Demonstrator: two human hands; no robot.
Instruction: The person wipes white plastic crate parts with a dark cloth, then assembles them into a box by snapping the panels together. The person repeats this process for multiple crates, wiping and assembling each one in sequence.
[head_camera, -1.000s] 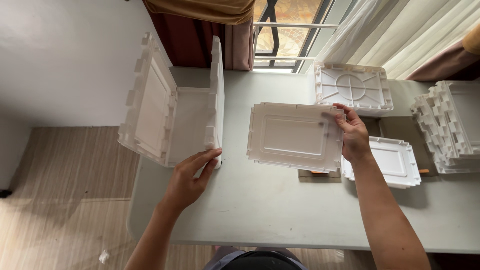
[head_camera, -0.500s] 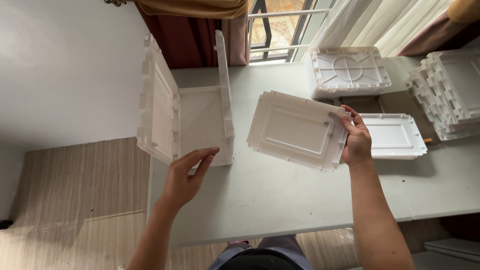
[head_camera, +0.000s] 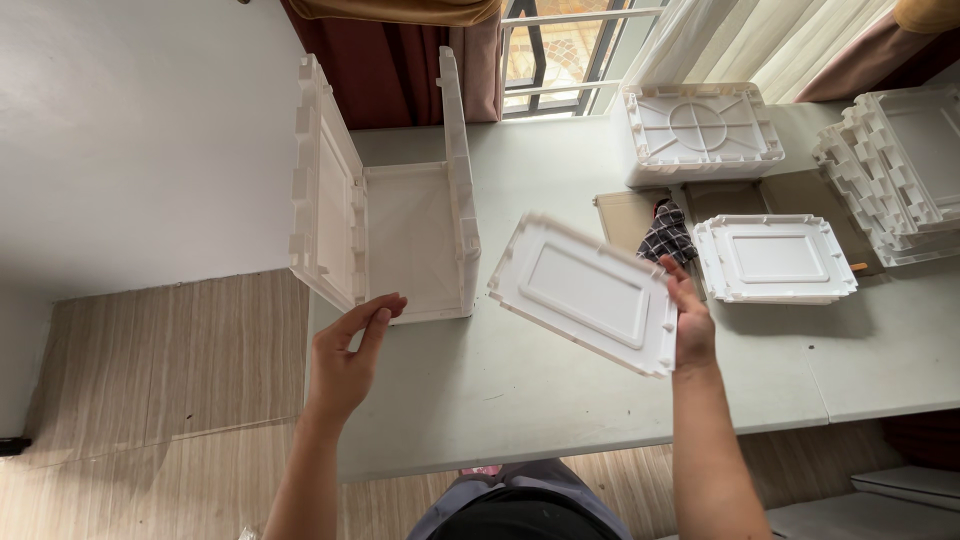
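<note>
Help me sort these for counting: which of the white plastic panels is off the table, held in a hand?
The tilted panel gripped at its edge by the right hand. The flat panel and the stack rest on the table.

On the pale surface (head_camera: 560, 400): a ribbed white tray (head_camera: 702, 130) at one o'clock, a flat panel (head_camera: 775, 258) at three, stacked panels (head_camera: 895, 175) beyond, checked cloth (head_camera: 665, 235) between.

The stack of white panels (head_camera: 900, 170) is cut off by the right edge.
</note>
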